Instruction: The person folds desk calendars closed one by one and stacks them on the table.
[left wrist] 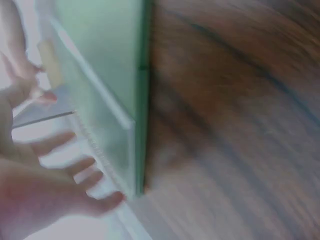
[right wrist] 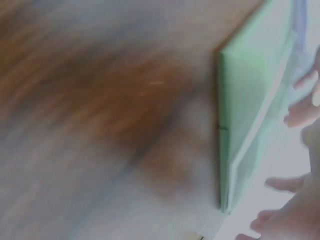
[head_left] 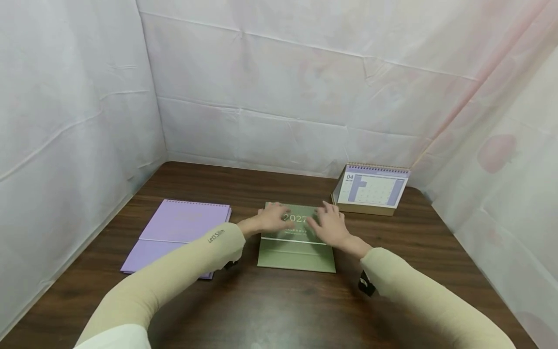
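The left hand (head_left: pixel 273 216) and the right hand (head_left: pixel 330 225) reach over the far half of a green calendar (head_left: pixel 296 248), one at each side, with fingers spread and grasping nothing; blur hides whether any fingertip touches the cover. The calendar lies between and partly under them, so neither hand is clearly nearer: the left crosses its far left corner, and the right covers its far right corner, thumb pointing inward over the printed cover. The calendar rests flat on the table (head_left: pixel 261 315), roughly midway between the left and right edges and closer to the far edge than the hands' sleeves (head_left: pixel 174 271) are. Its long axis appears to run away from the person, though the slanting view makes that hard to judge; a white band (head_left: pixel 296 240) crosses it from side to side, and the bound edge faces the table's far edge. The hands therefore flank it across its width, near that bound end. Farther out, a purple calendar (head_left: pixel 185 220) lies flat toward the table's left edge, the left sleeve passing over part of it, and a standing calendar (head_left: pixel 372 189) sits beyond the right hand, near the far right corner.
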`<move>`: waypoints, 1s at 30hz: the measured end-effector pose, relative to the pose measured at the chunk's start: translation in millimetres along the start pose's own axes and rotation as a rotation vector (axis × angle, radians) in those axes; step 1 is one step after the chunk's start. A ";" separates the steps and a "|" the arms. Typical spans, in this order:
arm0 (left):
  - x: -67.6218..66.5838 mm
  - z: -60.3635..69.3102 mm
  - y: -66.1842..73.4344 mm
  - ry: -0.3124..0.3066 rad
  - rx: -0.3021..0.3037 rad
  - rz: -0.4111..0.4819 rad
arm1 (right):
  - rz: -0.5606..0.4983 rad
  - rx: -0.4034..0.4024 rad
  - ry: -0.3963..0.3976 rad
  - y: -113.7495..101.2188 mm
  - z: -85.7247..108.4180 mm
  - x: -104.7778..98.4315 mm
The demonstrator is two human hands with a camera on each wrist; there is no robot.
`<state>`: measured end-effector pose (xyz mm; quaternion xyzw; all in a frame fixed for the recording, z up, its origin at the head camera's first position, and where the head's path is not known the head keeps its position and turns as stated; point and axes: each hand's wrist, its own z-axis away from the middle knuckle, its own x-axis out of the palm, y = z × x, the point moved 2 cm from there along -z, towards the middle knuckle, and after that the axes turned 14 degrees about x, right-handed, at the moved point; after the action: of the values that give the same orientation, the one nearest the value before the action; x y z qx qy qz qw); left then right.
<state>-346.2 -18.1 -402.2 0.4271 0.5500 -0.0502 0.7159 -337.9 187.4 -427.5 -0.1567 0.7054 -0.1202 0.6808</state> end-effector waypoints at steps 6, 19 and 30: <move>-17.0 11.0 -6.4 0.221 -0.353 0.509 | -0.377 0.379 -0.168 8.9 -5.6 -23.0; -17.2 15.1 -23.1 0.402 -0.693 0.962 | -0.807 0.708 -0.473 20.0 -2.0 -34.6; -19.0 14.2 -30.3 0.416 -0.703 0.976 | -0.751 0.653 -0.510 14.7 -6.6 -32.9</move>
<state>-359.5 -54.2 -402.8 0.3690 0.4031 0.5493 0.6321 -344.6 213.3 -402.5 -0.2021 0.3403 -0.5251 0.7534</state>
